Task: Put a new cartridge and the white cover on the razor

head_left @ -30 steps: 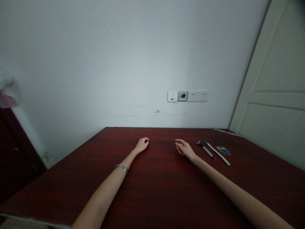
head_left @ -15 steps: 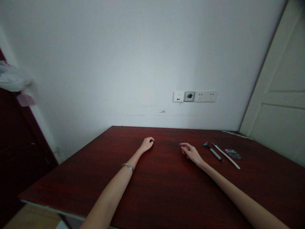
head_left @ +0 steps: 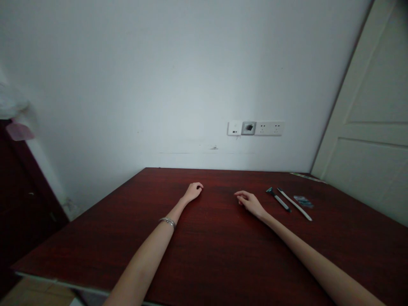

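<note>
On the dark red table (head_left: 204, 250) rests my left hand (head_left: 193, 192), its fingers loosely curled with a gap between thumb and forefinger. A silver bracelet (head_left: 168, 221) circles that wrist. My right hand (head_left: 250, 202) lies on the table too, palm turned inward, forefinger stretched out and the other fingers bent a little. Neither hand holds anything I can see. To the right of my right hand, apart from it, lies a razor (head_left: 279, 200) with a teal head. Beside it are a slim white stick (head_left: 295, 205) with a dark tip and a small clear packet (head_left: 303, 201) with dark contents.
Behind the table stands a white wall (head_left: 178, 85) with a row of sockets (head_left: 268, 128). A pale panelled door (head_left: 376, 127) is at the right. On the left are a dark door (head_left: 22, 204) and a hanging white plastic bag (head_left: 11, 102).
The whole view has shifted slightly, so the table, sockets and small items sit further left. Both hands keep nearly the same pose and place on the table.
</note>
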The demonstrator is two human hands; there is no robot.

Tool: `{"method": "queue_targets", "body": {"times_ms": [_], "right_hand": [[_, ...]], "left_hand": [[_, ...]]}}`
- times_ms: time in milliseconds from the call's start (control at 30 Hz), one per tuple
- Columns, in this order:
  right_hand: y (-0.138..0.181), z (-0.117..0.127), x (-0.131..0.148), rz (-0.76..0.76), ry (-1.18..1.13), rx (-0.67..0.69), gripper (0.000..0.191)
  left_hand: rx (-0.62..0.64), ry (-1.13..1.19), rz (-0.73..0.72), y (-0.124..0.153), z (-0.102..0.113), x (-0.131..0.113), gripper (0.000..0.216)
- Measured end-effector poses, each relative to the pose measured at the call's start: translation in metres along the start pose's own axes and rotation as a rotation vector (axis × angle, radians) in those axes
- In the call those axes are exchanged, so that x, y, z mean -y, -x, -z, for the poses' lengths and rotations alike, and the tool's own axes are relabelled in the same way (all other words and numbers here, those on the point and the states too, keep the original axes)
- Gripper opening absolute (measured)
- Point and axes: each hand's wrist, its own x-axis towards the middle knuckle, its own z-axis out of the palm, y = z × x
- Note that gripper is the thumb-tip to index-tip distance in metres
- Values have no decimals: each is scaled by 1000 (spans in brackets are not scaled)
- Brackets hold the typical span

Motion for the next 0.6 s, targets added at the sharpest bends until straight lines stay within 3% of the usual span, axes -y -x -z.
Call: {"method": "queue_targets", "body": {"times_ms": [600], "right_hand": [[2, 1, 0, 53, 101, 33, 22]], "left_hand": [[7, 5, 23, -3, 0, 2, 27]]}}
